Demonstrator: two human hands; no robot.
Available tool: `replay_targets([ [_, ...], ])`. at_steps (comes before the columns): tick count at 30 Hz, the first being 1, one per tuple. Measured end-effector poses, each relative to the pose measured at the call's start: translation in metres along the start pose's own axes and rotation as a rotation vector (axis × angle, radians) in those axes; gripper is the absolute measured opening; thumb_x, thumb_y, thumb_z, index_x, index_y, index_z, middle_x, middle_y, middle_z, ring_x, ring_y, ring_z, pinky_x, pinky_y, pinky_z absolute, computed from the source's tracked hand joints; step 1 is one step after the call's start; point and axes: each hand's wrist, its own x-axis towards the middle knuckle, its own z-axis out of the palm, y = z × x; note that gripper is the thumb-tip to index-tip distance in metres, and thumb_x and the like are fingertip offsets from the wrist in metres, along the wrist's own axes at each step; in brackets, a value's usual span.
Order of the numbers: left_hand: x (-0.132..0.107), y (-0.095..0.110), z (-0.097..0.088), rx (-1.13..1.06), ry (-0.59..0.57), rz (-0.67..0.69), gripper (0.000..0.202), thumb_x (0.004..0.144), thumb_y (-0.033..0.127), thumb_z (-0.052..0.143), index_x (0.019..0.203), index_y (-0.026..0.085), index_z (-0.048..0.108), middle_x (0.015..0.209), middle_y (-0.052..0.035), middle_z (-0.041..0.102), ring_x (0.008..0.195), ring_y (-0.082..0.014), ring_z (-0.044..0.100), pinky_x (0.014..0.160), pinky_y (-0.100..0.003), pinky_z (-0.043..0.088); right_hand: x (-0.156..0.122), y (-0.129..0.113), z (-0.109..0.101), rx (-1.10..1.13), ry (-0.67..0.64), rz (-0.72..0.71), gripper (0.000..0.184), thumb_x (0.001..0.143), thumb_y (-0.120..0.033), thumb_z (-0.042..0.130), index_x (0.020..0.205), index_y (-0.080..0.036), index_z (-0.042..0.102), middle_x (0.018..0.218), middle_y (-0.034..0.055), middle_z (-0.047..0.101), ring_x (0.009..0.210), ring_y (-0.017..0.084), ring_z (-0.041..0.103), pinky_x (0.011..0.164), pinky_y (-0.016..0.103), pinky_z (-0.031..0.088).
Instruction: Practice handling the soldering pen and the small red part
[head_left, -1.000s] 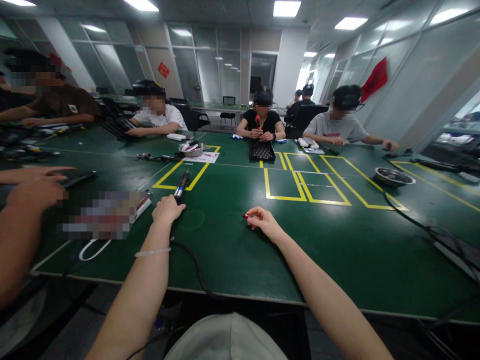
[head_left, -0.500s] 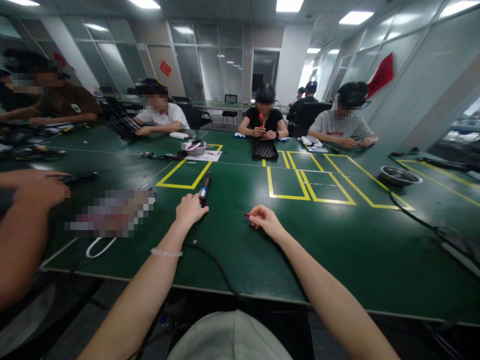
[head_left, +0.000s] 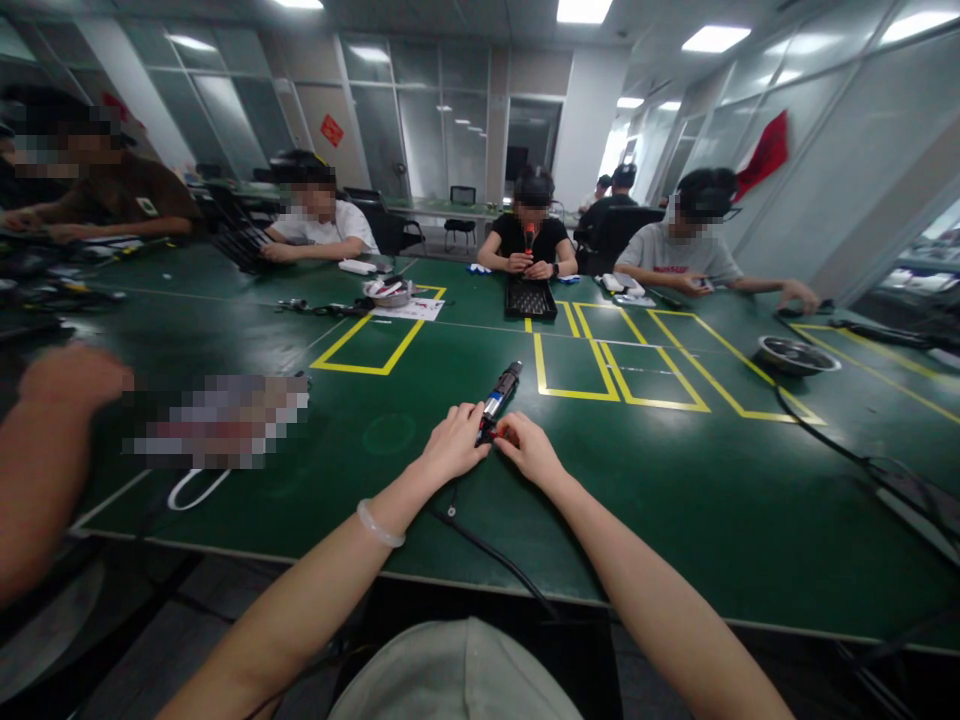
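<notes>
The left hand (head_left: pixel 454 442) is keeping a closed grip around the rear of a black, silver-banded cylindrical tool (head_left: pixel 501 391). Beside the tool's rear, the right hand (head_left: pixel 532 448) is pinching a small, partly hidden red piece (head_left: pixel 495 434). A black cable (head_left: pixel 487 547) is lying on the tool's near side.

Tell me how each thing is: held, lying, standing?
Black tool: held, tip pointing away
Left hand: closed around it
Red piece: pinched, mostly hidden
Right hand: pinching the red piece
Cable: lying curved on the table
Metal bowl on the right: upright
Black tray: lying flat
</notes>
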Motion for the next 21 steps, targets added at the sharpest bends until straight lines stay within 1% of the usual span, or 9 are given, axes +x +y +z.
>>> replay_targets([
  [5,-0.001,-0.001,0.0,-0.021,-0.006,0.053,0.064,0.081,0.04,0.056,0.14,0.024,0.033,0.129,-0.0121,0.049,0.116,-0.0274,0.047,0.085,-0.036,0.047,-0.001,0.0,0.004,-0.082,-0.022,-0.014,0.008,0.082,-0.018,0.058,0.088,-0.022,0.056,0.085,0.0002,0.05,0.069,0.014,0.049,0.067,0.025,0.04],
  [11,-0.002,-0.001,0.001,-0.037,0.001,0.053,0.064,0.081,0.039,0.057,0.139,0.026,0.034,0.128,-0.0107,0.049,0.116,-0.0266,0.048,0.085,-0.036,0.047,-0.002,-0.001,0.002,-0.05,-0.045,-0.022,0.009,0.081,-0.016,0.059,0.088,-0.021,0.059,0.088,0.0003,0.05,0.068,0.013,0.05,0.07,0.026,0.042],
  [16,-0.003,0.003,-0.005,-0.025,0.001,0.042,0.062,0.081,0.041,0.058,0.137,0.026,0.036,0.126,-0.0108,0.051,0.114,-0.0269,0.049,0.083,-0.035,0.047,-0.001,0.0,0.002,-0.034,-0.015,-0.034,0.009,0.084,-0.016,0.056,0.09,-0.021,0.062,0.091,0.0027,0.052,0.072,0.014,0.053,0.071,0.027,0.044],
  [21,-0.002,0.01,-0.01,0.034,0.014,0.036,0.053,0.085,0.045,0.054,0.131,0.023,0.042,0.117,-0.012,0.054,0.107,-0.0268,0.052,0.08,-0.035,0.047,0.001,0.001,0.005,-0.039,0.011,-0.046,0.01,0.086,-0.016,0.056,0.088,-0.02,0.065,0.092,0.0044,0.056,0.079,0.016,0.055,0.075,0.029,0.045],
])
